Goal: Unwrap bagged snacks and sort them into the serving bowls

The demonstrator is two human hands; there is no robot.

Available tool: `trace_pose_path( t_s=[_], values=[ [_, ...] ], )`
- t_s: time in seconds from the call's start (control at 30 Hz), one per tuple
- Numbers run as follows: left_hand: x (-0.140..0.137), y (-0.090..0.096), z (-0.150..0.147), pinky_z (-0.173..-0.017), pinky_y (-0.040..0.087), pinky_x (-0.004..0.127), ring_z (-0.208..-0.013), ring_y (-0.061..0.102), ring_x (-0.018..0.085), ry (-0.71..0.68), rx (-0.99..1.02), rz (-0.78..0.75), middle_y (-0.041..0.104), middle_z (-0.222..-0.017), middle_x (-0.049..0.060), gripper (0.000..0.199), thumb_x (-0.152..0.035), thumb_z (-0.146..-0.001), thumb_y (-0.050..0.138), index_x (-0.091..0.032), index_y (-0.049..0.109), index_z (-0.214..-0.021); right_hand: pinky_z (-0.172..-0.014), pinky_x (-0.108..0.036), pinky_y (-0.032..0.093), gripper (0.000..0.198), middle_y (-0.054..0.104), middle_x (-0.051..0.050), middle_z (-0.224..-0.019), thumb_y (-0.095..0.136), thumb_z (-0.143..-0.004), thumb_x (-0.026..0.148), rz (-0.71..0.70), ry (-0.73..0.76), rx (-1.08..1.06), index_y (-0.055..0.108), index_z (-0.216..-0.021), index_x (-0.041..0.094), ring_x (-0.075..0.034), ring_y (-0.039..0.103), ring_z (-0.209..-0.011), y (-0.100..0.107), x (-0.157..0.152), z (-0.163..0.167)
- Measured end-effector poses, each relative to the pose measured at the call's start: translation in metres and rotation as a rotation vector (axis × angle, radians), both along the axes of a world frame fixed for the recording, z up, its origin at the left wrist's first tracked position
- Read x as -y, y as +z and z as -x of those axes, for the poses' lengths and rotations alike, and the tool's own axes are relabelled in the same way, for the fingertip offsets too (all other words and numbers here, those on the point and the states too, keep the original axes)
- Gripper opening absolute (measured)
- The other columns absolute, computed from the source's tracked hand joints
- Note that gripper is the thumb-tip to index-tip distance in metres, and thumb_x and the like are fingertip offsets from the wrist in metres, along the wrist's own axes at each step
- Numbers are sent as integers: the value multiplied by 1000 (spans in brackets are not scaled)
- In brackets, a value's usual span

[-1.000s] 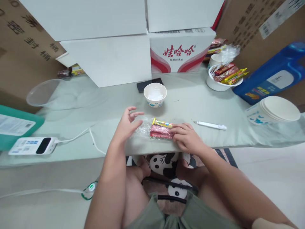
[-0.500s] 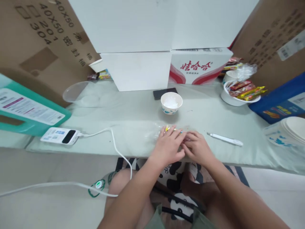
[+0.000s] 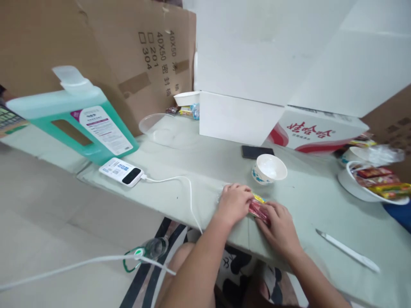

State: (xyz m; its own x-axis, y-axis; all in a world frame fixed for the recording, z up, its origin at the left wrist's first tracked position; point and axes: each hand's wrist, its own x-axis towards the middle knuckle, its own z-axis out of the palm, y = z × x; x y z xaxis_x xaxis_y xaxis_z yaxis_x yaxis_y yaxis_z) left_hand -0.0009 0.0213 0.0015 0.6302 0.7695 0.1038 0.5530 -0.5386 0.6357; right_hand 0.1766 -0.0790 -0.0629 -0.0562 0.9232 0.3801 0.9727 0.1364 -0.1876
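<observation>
A small bundle of wrapped snack sticks lies between my hands near the table's front edge: a red snack packet (image 3: pixel 258 212) with a yellow snack packet (image 3: pixel 258 198) just behind it. My left hand (image 3: pixel 235 202) is closed over the left end of the bundle, and a little clear plastic shows beside its fingers. Curled round the right end is my right hand (image 3: pixel 278 224). The fingers hide much of the packets. Just beyond them stands a paper cup (image 3: pixel 269 169) with something white inside.
A craft knife (image 3: pixel 348 251) lies at the right, below a white bowl (image 3: pixel 356 190) of snack packets. Behind the cup are a black phone (image 3: pixel 257 152) and white boxes (image 3: pixel 237 115). A white cabled device (image 3: pixel 121 172) and a green-liquid jug (image 3: pixel 105 128) stand left.
The view has swung left, so things appear further right. My hands have drawn slightly apart, and the red packet between them now shows.
</observation>
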Motion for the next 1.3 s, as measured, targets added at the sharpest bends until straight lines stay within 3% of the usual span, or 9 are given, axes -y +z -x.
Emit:
trace_pose_path(
  t_s=[0.1,0.3,0.5,0.77,0.9,1.03,1.1,1.17,1.3],
  values=[
    [-9,4,0,-106,46,44,-111,65,23,253,289,-21,73,-114,6,28,-10,-87,54,-24,75,-102,-77,-47,53,22,68,-14,-111,57,-94,36,16,-49,115,65,-110,23,-31,63,-97,13,-23,16],
    [-40,15,10,-101,52,38,-104,67,22,626,830,199,70,-104,10,22,-11,-84,52,-20,68,-96,-79,-56,48,29,71,-13,-108,53,-96,40,-82,-11,213,71,-78,27,-37,65,-103,72,-67,46],
    [-72,2,48,-111,47,41,-127,59,23,886,952,489,64,-129,11,30,-16,-88,47,-23,62,-113,-74,-42,56,22,71,-10,-104,53,-95,27,-110,209,50,67,-112,25,-27,70,-92,109,-143,98],
    [-96,-23,70,-121,38,46,-145,45,27,975,1021,490,49,-152,14,41,-18,-88,47,-22,53,-128,-100,-43,54,36,69,-13,-120,43,-89,10,-80,455,-59,64,-116,21,-25,66,-114,97,-307,191],
    [-104,-34,66,-123,35,52,-150,39,30,970,983,413,43,-157,15,46,-18,-88,48,-24,52,-133,-112,-46,46,47,64,-13,-133,39,-83,4,-31,367,-37,65,-119,19,-26,58,-127,92,-407,232],
    [-108,-40,64,-124,34,56,-152,35,34,895,957,479,39,-159,17,52,-15,-84,52,-24,54,-136,-117,-50,40,43,47,-13,-157,46,-84,5,7,184,84,66,-121,17,-29,46,-142,100,-490,260],
    [-109,-40,65,-124,34,57,-153,34,35,868,927,513,37,-161,18,56,-14,-83,54,-22,54,-138,-123,-54,29,35,36,-14,-165,55,-83,6,30,127,194,69,-114,13,-33,34,-151,105,-515,265],
    [-109,-41,67,-124,34,56,-153,34,35,868,907,524,37,-161,18,56,-14,-82,54,-21,54,-138,-124,-58,18,26,44,-19,-159,55,-84,8,76,90,269,71,-105,5,-38,30,-152,108,-528,266],
    [-108,-40,71,-122,38,51,-150,38,32,867,938,513,40,-158,17,53,-18,-84,55,-22,53,-137,-120,-58,16,40,66,-13,-124,33,-93,10,129,124,302,69,-89,-6,-33,48,-139,114,-521,265]
  ],
)
